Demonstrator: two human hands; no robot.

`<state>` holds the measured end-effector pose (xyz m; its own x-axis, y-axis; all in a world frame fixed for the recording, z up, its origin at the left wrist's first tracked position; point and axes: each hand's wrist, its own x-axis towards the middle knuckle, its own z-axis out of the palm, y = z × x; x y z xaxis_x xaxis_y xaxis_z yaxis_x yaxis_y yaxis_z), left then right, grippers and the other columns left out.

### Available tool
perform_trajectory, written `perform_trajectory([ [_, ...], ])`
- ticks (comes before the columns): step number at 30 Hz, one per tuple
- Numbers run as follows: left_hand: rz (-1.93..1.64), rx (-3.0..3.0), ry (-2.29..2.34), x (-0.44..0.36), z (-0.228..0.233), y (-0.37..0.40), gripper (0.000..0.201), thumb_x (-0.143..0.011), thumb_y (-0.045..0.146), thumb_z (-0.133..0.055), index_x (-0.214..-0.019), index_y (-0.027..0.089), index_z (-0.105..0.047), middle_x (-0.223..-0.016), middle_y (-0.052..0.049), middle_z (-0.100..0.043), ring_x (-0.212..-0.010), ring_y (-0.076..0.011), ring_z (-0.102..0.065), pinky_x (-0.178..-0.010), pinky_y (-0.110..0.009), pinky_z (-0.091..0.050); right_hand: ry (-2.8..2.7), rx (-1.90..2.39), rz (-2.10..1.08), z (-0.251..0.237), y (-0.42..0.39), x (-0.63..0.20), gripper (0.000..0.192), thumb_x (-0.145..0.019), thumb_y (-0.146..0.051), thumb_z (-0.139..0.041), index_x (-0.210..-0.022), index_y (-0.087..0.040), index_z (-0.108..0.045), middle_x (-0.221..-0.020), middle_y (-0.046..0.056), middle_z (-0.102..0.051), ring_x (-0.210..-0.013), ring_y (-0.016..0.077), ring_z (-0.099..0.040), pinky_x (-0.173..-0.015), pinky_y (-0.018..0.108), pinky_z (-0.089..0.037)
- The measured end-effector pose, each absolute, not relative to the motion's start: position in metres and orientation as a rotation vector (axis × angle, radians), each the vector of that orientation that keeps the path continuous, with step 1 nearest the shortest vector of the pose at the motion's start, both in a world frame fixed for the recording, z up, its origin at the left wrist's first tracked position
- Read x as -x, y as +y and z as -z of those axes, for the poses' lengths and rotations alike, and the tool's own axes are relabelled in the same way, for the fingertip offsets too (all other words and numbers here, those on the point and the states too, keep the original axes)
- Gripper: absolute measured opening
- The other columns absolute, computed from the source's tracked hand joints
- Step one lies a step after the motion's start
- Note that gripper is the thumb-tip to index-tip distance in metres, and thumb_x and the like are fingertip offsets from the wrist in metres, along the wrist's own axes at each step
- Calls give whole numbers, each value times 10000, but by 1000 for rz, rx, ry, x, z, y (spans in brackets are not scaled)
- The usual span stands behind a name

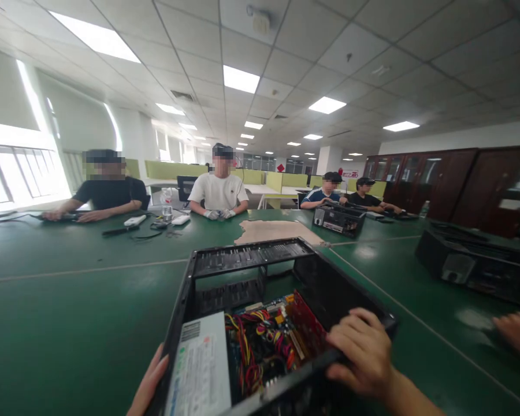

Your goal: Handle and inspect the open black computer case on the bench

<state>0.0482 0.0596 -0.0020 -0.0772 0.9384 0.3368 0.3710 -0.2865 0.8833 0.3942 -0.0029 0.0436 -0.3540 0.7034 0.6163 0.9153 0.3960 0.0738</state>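
Observation:
An open black computer case [346,283] lies in front of me on the green table. Its inside shows a silver power supply [203,358] with labels, a bundle of coloured cables [260,341], and a red circuit board [309,320] standing on edge. My right hand [359,352] is closed over the near right rim of the case, with the thumb below and the fingers over the top. Against the left outer side rests my left hand [151,378]; its fingers press on the case wall and part of it is cut off by the frame.
Several people sit around the green table [91,306]. Another computer case [472,260] stands at the right, near a person's hand [517,335]. A third case [338,218] is farther back. A beige sheet [275,231] lies beyond my case; cables and small items [158,222] are far left.

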Motion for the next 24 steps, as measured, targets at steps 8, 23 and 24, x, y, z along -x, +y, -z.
perform_trajectory([
  [8,-1067,-2024,1318,-257,-111,192,711,-849,473,-458,-1394,72,-241,-1472,-233,-237,-1394,-325,-120,-1095,-473,-210,-1550,1982,226,-36,64,-399,375,-895,-412,-426,-1147,-199,-606,-1199,96,-582,-1137,260,-476,-960,416,-342],
  [23,-290,-2131,1289,-55,17,19,401,-809,519,-435,-592,182,-450,-588,33,-440,-580,-111,-404,-542,-228,-287,-1683,1841,-688,42,-43,-300,438,-841,-504,-416,-548,-183,-471,-527,-16,-457,-546,129,-446,-542,245,-326],
  [24,-213,-2117,1291,-44,18,17,411,-794,530,-446,-572,184,-430,-572,37,-420,-569,-111,-393,-536,-231,-279,-1684,1858,-723,43,-45,-292,441,-828,-508,-429,-530,-184,-454,-517,-20,-435,-542,129,-437,-539,246,-321],
])
